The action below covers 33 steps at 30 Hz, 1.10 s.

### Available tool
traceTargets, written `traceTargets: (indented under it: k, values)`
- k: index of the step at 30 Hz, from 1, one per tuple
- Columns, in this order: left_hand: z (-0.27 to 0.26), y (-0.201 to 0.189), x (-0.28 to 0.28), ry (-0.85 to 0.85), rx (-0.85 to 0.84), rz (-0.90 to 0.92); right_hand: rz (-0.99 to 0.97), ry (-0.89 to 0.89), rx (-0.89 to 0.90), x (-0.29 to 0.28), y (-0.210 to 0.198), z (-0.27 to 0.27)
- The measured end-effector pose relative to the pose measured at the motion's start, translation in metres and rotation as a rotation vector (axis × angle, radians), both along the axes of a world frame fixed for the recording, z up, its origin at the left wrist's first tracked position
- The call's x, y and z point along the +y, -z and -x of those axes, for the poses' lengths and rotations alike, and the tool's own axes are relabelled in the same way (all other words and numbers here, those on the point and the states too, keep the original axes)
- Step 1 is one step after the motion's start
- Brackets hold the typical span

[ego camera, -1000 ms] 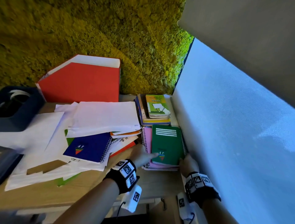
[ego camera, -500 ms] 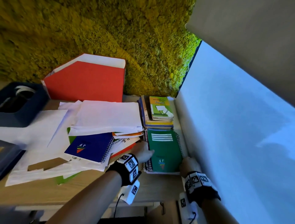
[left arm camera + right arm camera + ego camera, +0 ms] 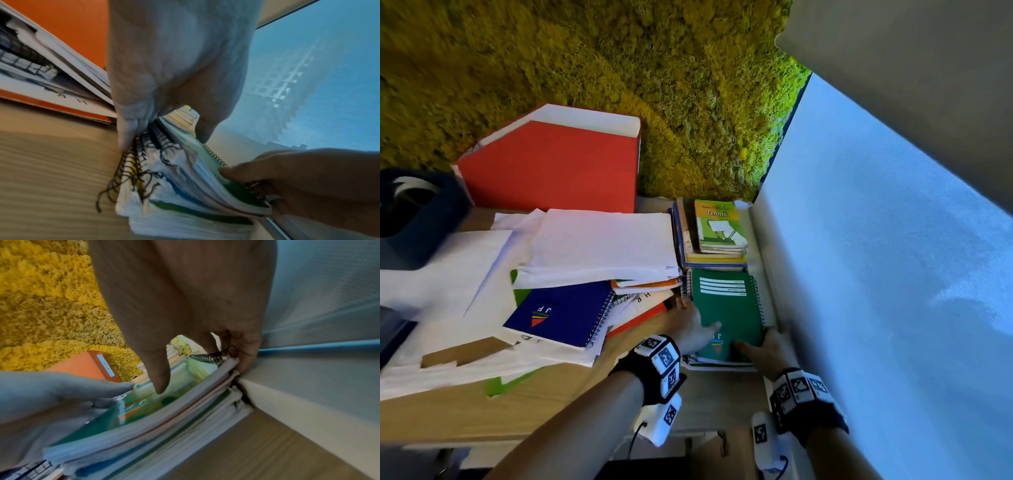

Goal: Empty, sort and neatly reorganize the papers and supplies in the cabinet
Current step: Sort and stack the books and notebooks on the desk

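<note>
A green spiral notebook point(image 3: 726, 305) lies on top of a stack of spiral notebooks point(image 3: 185, 211) at the right end of the wooden surface point(image 3: 544, 407), against the white side panel point(image 3: 876, 274). My left hand point(image 3: 693, 329) holds the stack's left side, with fingers point(image 3: 125, 129) down along the wire spirals and the thumb on the green cover. My right hand point(image 3: 765, 346) grips the near right corner, its thumb point(image 3: 158, 379) on the cover and fingers at the right edge by the spiral.
Behind the stack sits a pile of books topped by a "Tennis" booklet point(image 3: 717, 222). To the left lie loose white papers point(image 3: 599, 246), a blue JF notebook point(image 3: 561, 313), a red file box point(image 3: 551, 164) and a dark blue container point(image 3: 410, 212). A moss wall point(image 3: 619, 68) closes the back.
The green notebook has slid to sit square over the pink one that showed beneath it. My left hand moved onto its near left edge and my right thumb came onto the cover.
</note>
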State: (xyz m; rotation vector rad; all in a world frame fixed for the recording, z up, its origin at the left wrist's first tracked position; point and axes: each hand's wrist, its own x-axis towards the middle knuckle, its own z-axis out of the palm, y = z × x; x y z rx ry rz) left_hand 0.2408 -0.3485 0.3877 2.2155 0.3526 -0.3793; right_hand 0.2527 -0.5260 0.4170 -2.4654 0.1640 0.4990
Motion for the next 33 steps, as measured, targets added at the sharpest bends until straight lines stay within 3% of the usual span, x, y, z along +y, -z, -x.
traceTargets:
  k: [6, 9, 11, 13, 16, 19, 23, 25, 29, 31, 33]
  values:
    - [-0.007, 0.021, 0.018, 0.009, 0.003, 0.083, -0.041, -0.021, 0.021, 0.003, 0.001, -0.011]
    - [0.006, 0.001, 0.020, 0.033, 0.013, 0.150, 0.002, -0.036, 0.029, 0.000, 0.013, -0.020]
    - [0.012, -0.010, 0.023, 0.051, 0.020, 0.197, 0.075, -0.035, 0.005, -0.003, 0.029, -0.027]
    - [0.017, -0.018, 0.029, 0.049, 0.022, 0.236, 0.222, -0.035, -0.017, 0.010, 0.014, -0.017]
    - [0.023, -0.029, 0.043, -0.046, -0.042, 0.134, 0.390, -0.042, -0.182, 0.035, -0.012, 0.000]
    - [0.030, -0.043, 0.065, -0.115, -0.178, 0.100, 0.377, -0.090, -0.353, 0.067, -0.022, 0.010]
    - [0.039, -0.055, 0.121, -0.239, -0.286, -0.039, 0.316, -0.242, -0.446, 0.114, -0.024, 0.020]
    - [0.049, -0.055, 0.156, -0.318, -0.265, -0.135, 0.269, -0.335, -0.422, 0.139, -0.026, 0.025]
    - [0.071, -0.044, 0.217, -0.430, -0.047, -0.297, 0.117, -0.455, -0.285, 0.182, -0.018, 0.034]
    - [0.084, -0.038, 0.238, -0.464, 0.043, -0.303, -0.016, -0.475, -0.128, 0.203, -0.014, 0.040]
    - [0.093, -0.030, 0.252, -0.463, 0.080, -0.287, -0.024, -0.529, 0.036, 0.222, -0.018, 0.048]
